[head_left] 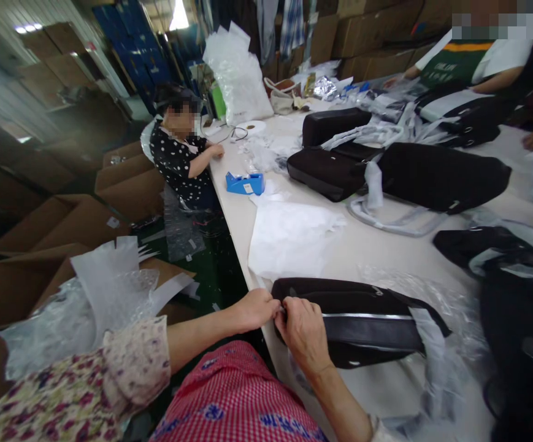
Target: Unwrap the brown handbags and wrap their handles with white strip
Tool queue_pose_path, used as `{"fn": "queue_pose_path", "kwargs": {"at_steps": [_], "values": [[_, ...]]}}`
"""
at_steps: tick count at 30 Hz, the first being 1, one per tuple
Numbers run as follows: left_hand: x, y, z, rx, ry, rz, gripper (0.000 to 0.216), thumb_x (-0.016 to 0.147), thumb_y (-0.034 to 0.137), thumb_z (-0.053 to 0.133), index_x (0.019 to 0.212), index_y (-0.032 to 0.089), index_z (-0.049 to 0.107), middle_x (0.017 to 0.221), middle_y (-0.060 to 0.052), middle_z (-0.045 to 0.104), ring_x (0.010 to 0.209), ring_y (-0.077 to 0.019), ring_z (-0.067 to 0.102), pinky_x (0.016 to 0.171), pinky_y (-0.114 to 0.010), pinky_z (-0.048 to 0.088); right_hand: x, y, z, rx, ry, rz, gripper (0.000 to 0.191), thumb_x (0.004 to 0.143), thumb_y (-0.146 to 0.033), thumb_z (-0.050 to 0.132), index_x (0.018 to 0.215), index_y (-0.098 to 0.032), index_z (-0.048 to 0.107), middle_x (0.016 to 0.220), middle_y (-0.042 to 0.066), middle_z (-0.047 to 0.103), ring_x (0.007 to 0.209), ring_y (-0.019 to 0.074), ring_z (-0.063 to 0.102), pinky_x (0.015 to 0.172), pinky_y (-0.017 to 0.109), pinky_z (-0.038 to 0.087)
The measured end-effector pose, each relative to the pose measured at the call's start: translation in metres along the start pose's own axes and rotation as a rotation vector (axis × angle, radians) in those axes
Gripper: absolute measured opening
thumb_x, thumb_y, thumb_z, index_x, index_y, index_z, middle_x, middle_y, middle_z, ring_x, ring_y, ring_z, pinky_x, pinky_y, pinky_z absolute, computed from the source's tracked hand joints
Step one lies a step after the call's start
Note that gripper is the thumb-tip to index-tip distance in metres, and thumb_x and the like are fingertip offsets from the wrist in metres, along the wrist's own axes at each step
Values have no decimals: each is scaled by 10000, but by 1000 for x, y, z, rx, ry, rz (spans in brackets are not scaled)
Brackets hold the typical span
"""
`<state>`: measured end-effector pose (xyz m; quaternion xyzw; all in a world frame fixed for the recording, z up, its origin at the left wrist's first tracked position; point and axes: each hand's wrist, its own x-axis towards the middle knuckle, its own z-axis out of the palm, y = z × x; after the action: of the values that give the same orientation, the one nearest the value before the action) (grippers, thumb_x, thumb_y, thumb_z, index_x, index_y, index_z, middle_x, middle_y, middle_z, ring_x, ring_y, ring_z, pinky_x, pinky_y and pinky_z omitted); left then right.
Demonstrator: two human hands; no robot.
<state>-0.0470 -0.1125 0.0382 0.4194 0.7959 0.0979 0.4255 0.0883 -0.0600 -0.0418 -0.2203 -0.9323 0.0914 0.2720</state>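
A black bag [362, 319] with a silver zip line lies flat at the near edge of the white table [386, 245]. My left hand [257, 309] is closed in a pinch at the bag's left end. My right hand [303, 331] rests on the same end, fingers curled and pressed against the left hand's fingertips. What the fingers grip is small and hidden, apparently at the start of the zip. Clear plastic wrap [436, 350] lies over the bag's right part.
White foam sheets [289, 236], a blue tape dispenser [245, 183] and several more black bags [436, 175] cover the table. A seated person in a dotted top [178, 161] is at the far left edge; another person [468, 58] sits at the far right. Open cardboard boxes [64, 227] stand left.
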Motion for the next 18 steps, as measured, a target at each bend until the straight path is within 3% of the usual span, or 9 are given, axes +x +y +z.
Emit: {"fn": "queue_pose_path", "kwargs": {"at_steps": [4, 11, 18], "values": [[1, -8, 9, -17, 59, 5, 246, 855, 194, 421, 673, 156, 583, 676, -24, 579, 679, -171, 545, 636, -260, 403, -4, -3, 10, 19, 19, 23, 84, 951, -164, 439, 989, -173, 514, 777, 35, 602, 735, 219, 516, 717, 365, 322], [-3, -12, 22, -91, 172, 33, 203, 869, 172, 461, 668, 195, 456, 704, 6, 545, 698, -155, 525, 639, -258, 358, 1, -4, 13, 2, 5, 95, 118, 932, -141, 447, 1027, -176, 508, 768, 37, 610, 721, 229, 512, 700, 364, 314], [-12, -20, 39, -177, 294, 37, 222, 877, 159, 462, 663, 201, 422, 679, 30, 500, 684, -142, 501, 629, -256, 324, -1, 2, 5, 12, -71, 126, 285, 942, -292, 477, 1174, -127, 490, 889, 91, 631, 795, 262, 526, 717, 382, 329]]}}
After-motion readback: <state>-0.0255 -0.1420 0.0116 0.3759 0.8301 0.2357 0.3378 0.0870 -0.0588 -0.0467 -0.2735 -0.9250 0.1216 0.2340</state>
